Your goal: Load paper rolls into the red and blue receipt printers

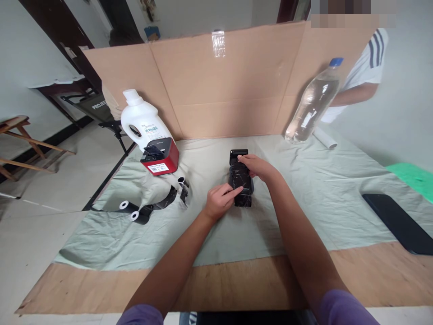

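Observation:
A black handheld device (242, 176) that looks like a card terminal lies on the cloth, its black end flap (238, 154) folded out at the far end. My right hand (259, 167) has its thumb and fingers closed on the device's far right side, by the flap. From the left, my left hand (219, 201) steadies the device, index finger stretched across its near part and the other fingers curled. Part of the device is hidden under my fingers. To the left lie black rolls with white ends (139, 217) and a loose, crumpled black strip (165, 199).
A red and black box (165, 158) stands before a white jug (145, 118) at left. At right are a clear bottle (313, 106), a white tube (325, 138), a black phone (397, 221) and a green sheet (411, 178). Cardboard (223, 90) walls the back; a person stands behind it.

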{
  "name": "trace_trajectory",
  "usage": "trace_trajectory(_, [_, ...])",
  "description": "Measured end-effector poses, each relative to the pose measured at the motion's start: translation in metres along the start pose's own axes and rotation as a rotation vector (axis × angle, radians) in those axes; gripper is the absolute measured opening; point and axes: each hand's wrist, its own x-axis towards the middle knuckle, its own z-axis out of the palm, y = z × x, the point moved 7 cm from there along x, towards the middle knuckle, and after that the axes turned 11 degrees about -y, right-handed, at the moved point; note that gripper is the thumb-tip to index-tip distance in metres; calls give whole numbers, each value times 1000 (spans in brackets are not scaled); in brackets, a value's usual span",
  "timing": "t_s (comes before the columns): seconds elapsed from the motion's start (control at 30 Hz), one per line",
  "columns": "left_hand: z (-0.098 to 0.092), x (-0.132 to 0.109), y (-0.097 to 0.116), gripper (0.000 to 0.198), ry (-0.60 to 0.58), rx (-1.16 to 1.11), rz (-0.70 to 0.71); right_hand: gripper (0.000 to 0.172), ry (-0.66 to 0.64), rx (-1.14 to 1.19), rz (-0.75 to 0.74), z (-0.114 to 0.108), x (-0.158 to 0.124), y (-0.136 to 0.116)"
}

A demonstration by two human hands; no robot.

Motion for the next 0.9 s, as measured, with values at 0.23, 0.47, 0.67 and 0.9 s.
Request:
trace_trajectory(0.23, [4, -1, -1, 35, -22, -18, -6, 34, 76, -68, 6, 5, -1, -7])
trace_trajectory(0.47, [6, 0, 0, 35, -46, -7, -4, 42, 30, -13, 12, 10, -4, -9])
trace_trajectory(0.67, [8, 1, 3, 34, -76, 27, 43, 39, -27, 106, 84, 20, -10, -9])
trace_trajectory(0.9, [10, 0, 1, 36, -110, 36, 31, 24, -242, 218, 64, 24, -13, -7])
